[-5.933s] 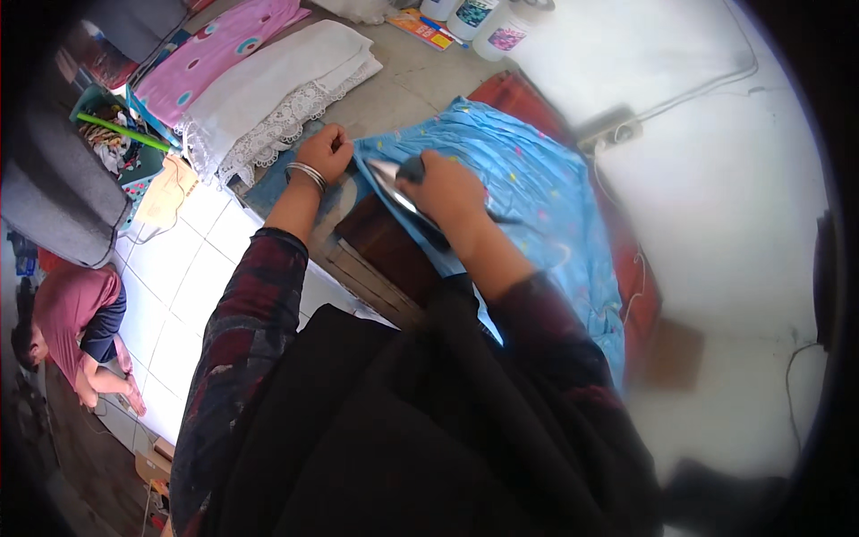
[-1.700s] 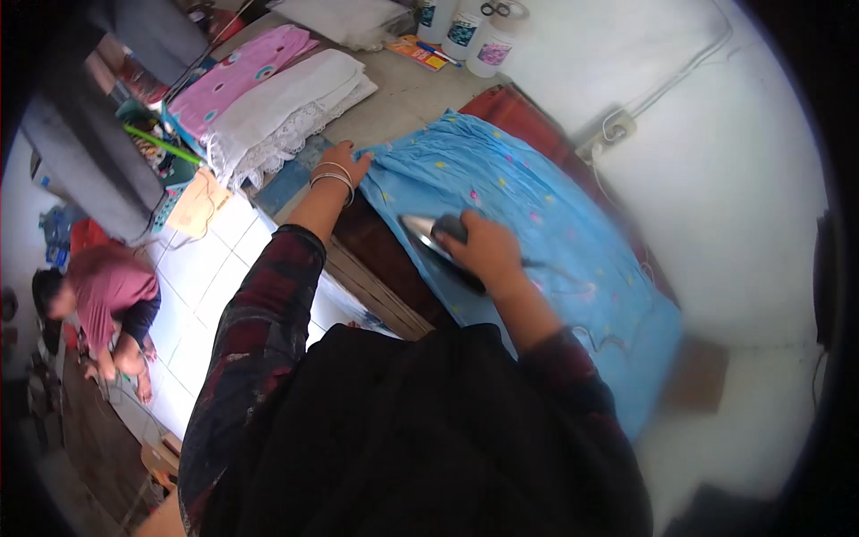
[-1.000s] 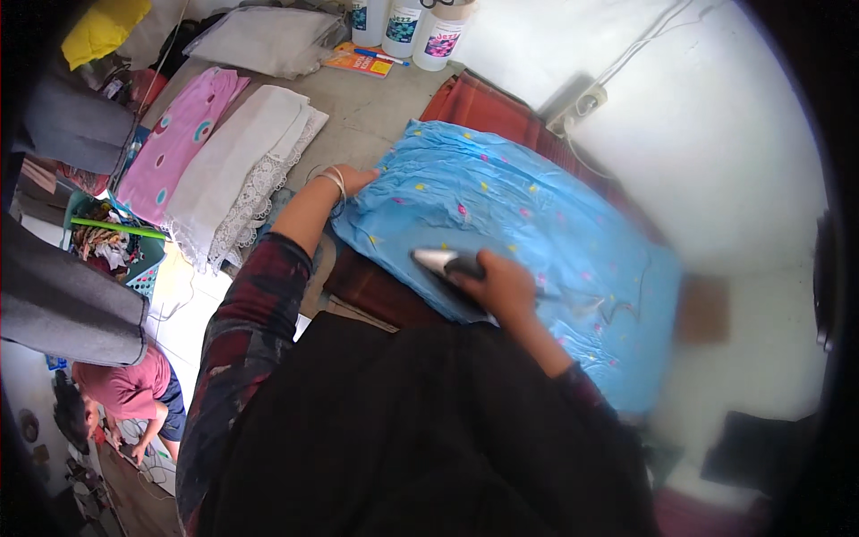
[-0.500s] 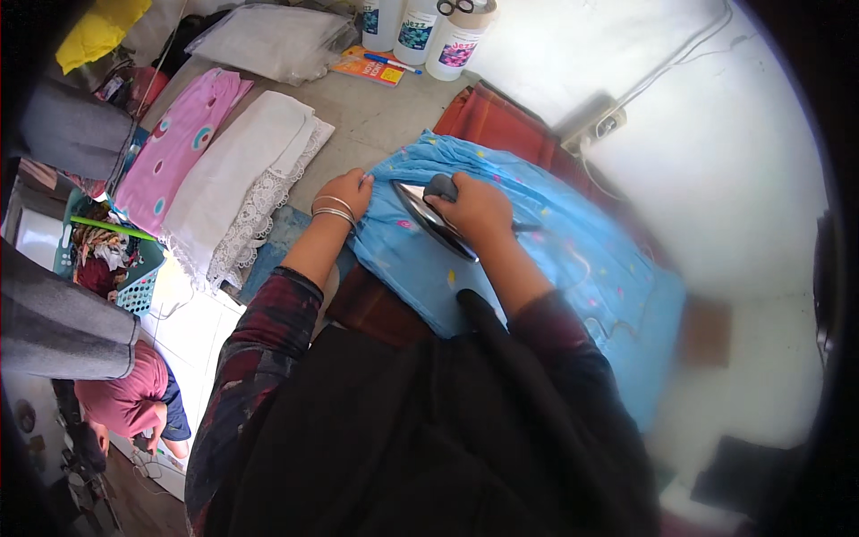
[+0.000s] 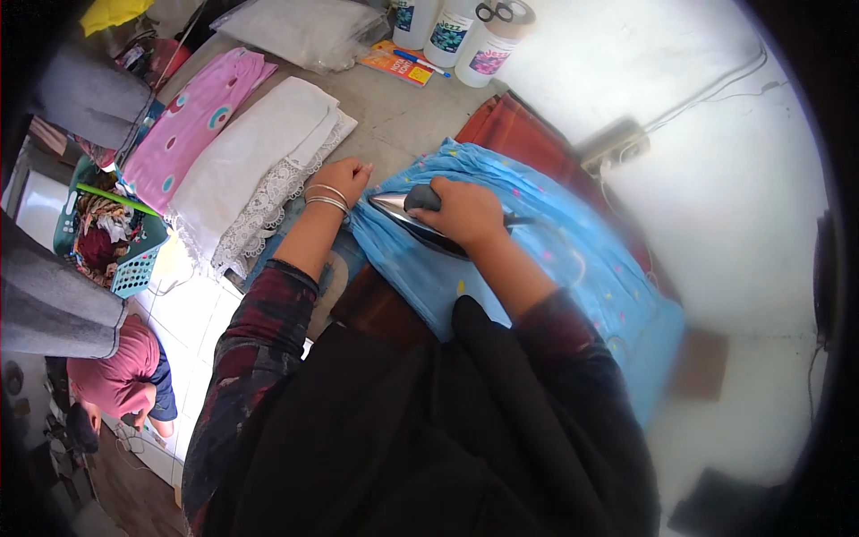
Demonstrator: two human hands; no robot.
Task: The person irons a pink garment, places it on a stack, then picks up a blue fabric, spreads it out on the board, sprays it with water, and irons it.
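My right hand [image 5: 465, 213] is wrapped round the dark handle of a clothes iron [image 5: 419, 225]. The iron's pointed tip faces left, and it rests on a light blue cloth [image 5: 537, 259] with small pink and yellow motifs. Gathered folds run along the cloth's far and left edges. At the left edge, just past the iron's tip, is my left hand [image 5: 344, 179], its fingers curled closed and two bangles on the wrist. Whether those fingers pinch any fabric is hidden. Beneath the blue cloth lies a reddish-brown checked cloth [image 5: 514, 128].
Left on the table lie a folded white lace-edged cloth [image 5: 255, 152] and a pink patterned cloth [image 5: 199, 121]. Several bottles [image 5: 452, 34], a pen [image 5: 420, 63] and a clear plastic bag [image 5: 304, 31] stand or lie behind. Beside the table are a laundry basket [image 5: 136, 268] and a bending person [image 5: 116, 367].
My right hand has slid the iron left, its tip now near the cloth's left edge. My left hand has shifted slightly left, away from the folds. The whole view has swung a little left.
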